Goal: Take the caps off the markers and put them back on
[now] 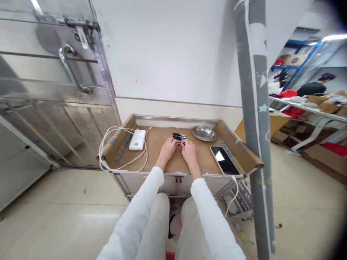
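Observation:
My left hand (pixel 169 147) and my right hand (pixel 189 151) meet over the middle of the cardboard-lined tabletop (pixel 154 164). Their fingertips are closed around a small red item (pixel 179 143), mostly hidden by the fingers; its kind cannot be made out. Just beyond the fingertips lie several black pens (pixel 179 135), side by side. A round, shallow metal dish (pixel 204 133) sits behind and to the right of my right hand.
To the left lies a white power bank (pixel 137 140) with a looped white cable (pixel 101 151). A phone (pixel 224 160) with a cable rests at the right front. Cardboard walls (pixel 238 148) edge the top. A wrapped grey pole (pixel 256 108) stands close right; people work beyond it.

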A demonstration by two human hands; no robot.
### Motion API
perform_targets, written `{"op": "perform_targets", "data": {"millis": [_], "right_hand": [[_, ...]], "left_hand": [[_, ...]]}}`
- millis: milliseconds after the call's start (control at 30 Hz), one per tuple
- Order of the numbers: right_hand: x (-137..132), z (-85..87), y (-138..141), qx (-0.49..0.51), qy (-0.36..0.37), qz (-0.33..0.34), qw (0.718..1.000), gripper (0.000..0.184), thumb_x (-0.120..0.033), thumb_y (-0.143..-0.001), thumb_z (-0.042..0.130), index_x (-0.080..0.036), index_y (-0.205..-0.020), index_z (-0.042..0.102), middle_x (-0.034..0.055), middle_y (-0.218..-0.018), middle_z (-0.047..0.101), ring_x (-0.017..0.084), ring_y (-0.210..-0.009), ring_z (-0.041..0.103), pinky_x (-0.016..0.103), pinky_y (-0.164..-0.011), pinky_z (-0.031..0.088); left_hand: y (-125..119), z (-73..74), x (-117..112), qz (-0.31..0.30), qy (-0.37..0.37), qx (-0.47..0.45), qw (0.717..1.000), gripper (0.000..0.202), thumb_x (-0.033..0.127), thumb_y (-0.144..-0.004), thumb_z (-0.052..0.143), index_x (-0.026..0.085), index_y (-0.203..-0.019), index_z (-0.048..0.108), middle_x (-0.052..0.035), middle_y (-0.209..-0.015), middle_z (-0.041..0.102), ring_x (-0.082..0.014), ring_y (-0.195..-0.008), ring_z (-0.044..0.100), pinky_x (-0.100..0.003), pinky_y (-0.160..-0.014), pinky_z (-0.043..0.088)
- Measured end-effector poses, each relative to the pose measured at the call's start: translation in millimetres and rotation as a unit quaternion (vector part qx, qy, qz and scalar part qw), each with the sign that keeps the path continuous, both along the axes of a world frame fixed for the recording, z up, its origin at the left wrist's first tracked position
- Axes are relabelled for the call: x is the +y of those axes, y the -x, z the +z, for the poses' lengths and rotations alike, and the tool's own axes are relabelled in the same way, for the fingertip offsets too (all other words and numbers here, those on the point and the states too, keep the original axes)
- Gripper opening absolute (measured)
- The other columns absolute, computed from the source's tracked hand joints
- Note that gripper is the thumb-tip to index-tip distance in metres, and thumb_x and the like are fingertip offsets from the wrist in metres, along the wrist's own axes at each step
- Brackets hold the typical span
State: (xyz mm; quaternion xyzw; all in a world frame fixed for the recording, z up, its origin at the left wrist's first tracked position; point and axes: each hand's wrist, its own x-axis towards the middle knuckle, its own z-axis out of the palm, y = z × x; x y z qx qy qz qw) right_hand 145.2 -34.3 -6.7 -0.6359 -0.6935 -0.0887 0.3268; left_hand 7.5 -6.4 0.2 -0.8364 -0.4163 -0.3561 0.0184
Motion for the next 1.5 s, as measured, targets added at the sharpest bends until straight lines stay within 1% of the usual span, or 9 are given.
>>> {"op": "perform_targets", "data": {"millis": [200, 400, 500, 633, 800, 1000, 1133, 1333, 1500], "right_hand": [[3.3, -3.4, -1.8, 0.019, -0.007, 0.035, 0.999, 0.021, -0.016, -0.094, 0.034, -0.017, -0.095, 0.055, 0.008, -0.095, 0.063, 0.02, -0.088, 0.053, 0.029, -0.079, 0.034], [2.0, -1.5, -1.7, 0.051, -0.007, 0.077, 0.996, 0.022, -0.019, -0.094, 0.035, -0.018, -0.097, 0.057, 0.0087, -0.098, 0.064, 0.02, -0.09, 0.054, 0.031, -0.083, 0.038], [0.5, 0.3, -1.6, 0.083, -0.005, 0.105, 0.991, 0.022, -0.02, -0.094, 0.036, -0.019, -0.098, 0.057, 0.0081, -0.098, 0.064, 0.02, -0.091, 0.055, 0.031, -0.083, 0.041], [-0.5, 0.8, -1.9, 0.117, 0.004, 0.121, 0.986, 0.022, -0.02, -0.092, 0.038, -0.02, -0.1, 0.059, 0.008, -0.099, 0.064, 0.02, -0.092, 0.056, 0.032, -0.084, 0.043], [-0.3, 0.0, -2.3, 0.121, 0.011, 0.143, 0.982, 0.023, -0.017, -0.09, 0.041, -0.02, -0.099, 0.062, 0.0077, -0.1, 0.065, 0.02, -0.095, 0.056, 0.032, -0.086, 0.043], [0.7, -1.7, -2.4, 0.118, -0.007, 0.118, 0.986, 0.024, -0.019, -0.091, 0.04, -0.02, -0.096, 0.064, 0.0071, -0.097, 0.066, 0.02, -0.092, 0.055, 0.032, -0.086, 0.042], [-1.1, 0.8, -2.7, 0.092, -0.013, 0.079, 0.993, 0.023, -0.022, -0.092, 0.041, -0.02, -0.094, 0.064, 0.0072, -0.096, 0.067, 0.021, -0.089, 0.054, 0.032, -0.084, 0.04], [-3.9, 3.3, -2.5, 0.066, -0.005, 0.042, 0.997, 0.024, -0.022, -0.093, 0.04, -0.018, -0.093, 0.063, 0.0079, -0.093, 0.067, 0.02, -0.086, 0.055, 0.031, -0.081, 0.039], [-2.7, 1.2, -3.0, 0.063, -0.005, 0.043, 0.997, 0.025, -0.021, -0.093, 0.037, -0.018, -0.092, 0.062, 0.0085, -0.093, 0.066, 0.02, -0.086, 0.055, 0.031, -0.082, 0.039]], "left_hand": [[0.7, -2.4, 1.7, -0.033, 0.011, -0.022, 0.999, 0.019, 0.023, -0.094, 0.041, 0.019, -0.098, 0.059, -0.0058, -0.096, 0.058, -0.0184, -0.093, 0.054, -0.032, -0.085, 0.046], [0.5, -0.9, 0.4, -0.064, 0.064, -0.075, 0.993, 0.017, 0.02, -0.092, 0.044, 0.02, -0.106, 0.054, -0.0057, -0.104, 0.059, -0.0181, -0.1, 0.053, -0.033, -0.091, 0.045], [0.6, -1.6, 0.3, -0.066, 0.087, -0.094, 0.99, 0.017, 0.019, -0.092, 0.044, 0.02, -0.107, 0.053, -0.0059, -0.105, 0.06, -0.018, -0.101, 0.054, -0.033, -0.092, 0.045], [0.6, -3.1, 0.6, -0.066, 0.11, -0.112, 0.985, 0.019, 0.019, -0.092, 0.044, 0.02, -0.109, 0.051, -0.0062, -0.104, 0.06, -0.0181, -0.102, 0.055, -0.034, -0.092, 0.046], [0.3, -3.5, 0.7, -0.063, 0.117, -0.108, 0.985, 0.019, 0.019, -0.093, 0.041, 0.021, -0.109, 0.051, -0.0059, -0.102, 0.06, -0.017, -0.1, 0.057, -0.033, -0.091, 0.046], [0.0, -3.8, 2.6, -0.022, 0.065, -0.066, 0.996, 0.021, 0.017, -0.094, 0.034, 0.019, -0.107, 0.051, -0.0072, -0.103, 0.061, -0.0188, -0.1, 0.056, -0.035, -0.091, 0.045], [-0.8, -4.4, 4.6, 0.003, 0.034, -0.014, 0.999, 0.021, 0.016, -0.093, 0.034, 0.017, -0.104, 0.052, -0.009, -0.103, 0.061, -0.0208, -0.1, 0.054, -0.037, -0.092, 0.043], [-1.0, -4.0, 2.2, 0.024, 0.06, 0.047, 0.997, 0.019, 0.023, -0.092, 0.04, 0.017, -0.105, 0.053, -0.0087, -0.107, 0.06, -0.0228, -0.099, 0.052, -0.038, -0.088, 0.041], [-0.5, -3.3, 0.1, 0.025, 0.074, 0.064, 0.995, 0.019, 0.028, -0.092, 0.043, 0.018, -0.101, 0.055, -0.0091, -0.106, 0.059, -0.0235, -0.099, 0.051, -0.038, -0.086, 0.04]]}}
